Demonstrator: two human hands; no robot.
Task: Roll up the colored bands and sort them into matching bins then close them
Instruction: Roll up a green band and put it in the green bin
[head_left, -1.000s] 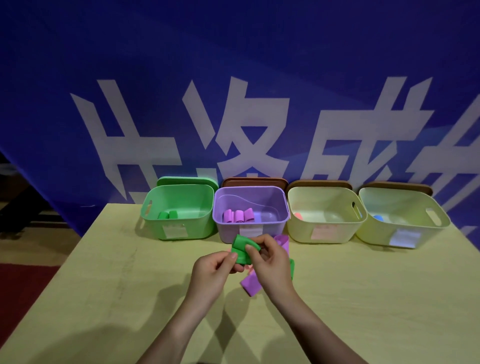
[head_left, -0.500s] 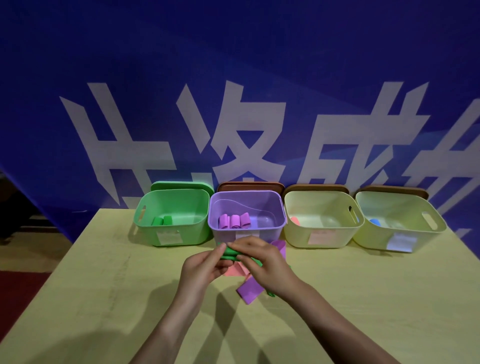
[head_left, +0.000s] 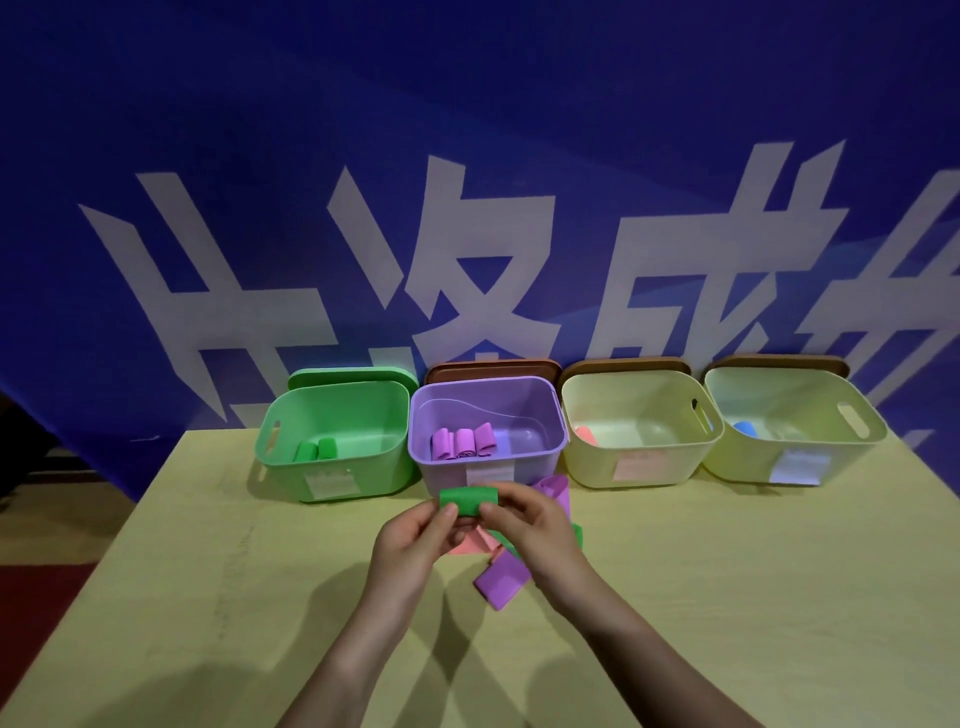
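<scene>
A green band (head_left: 468, 500), partly rolled, is pinched between my left hand (head_left: 415, 538) and my right hand (head_left: 535, 530) above the table, just in front of the purple bin (head_left: 540, 457). Its loose tail runs under my right hand. Beneath my hands lie a purple band (head_left: 501, 584) and a pink band (head_left: 470, 544). The green bin (head_left: 363, 467) at the left holds two green rolls (head_left: 316, 449). Three purple rolls (head_left: 462, 442) sit in the purple bin. A pink roll (head_left: 586, 434) lies in the third bin (head_left: 641, 462), a blue roll (head_left: 747, 428) in the fourth bin (head_left: 795, 457).
Lids stand behind the bins: a green lid (head_left: 353, 373) and brown lids (head_left: 493, 366). The yellow table (head_left: 208, 597) ends at the left, where the floor shows. A blue banner hangs right behind the bins.
Both hands have turned the green band, so the roll now lies level between my fingertips, slightly higher and closer to the purple bin.
</scene>
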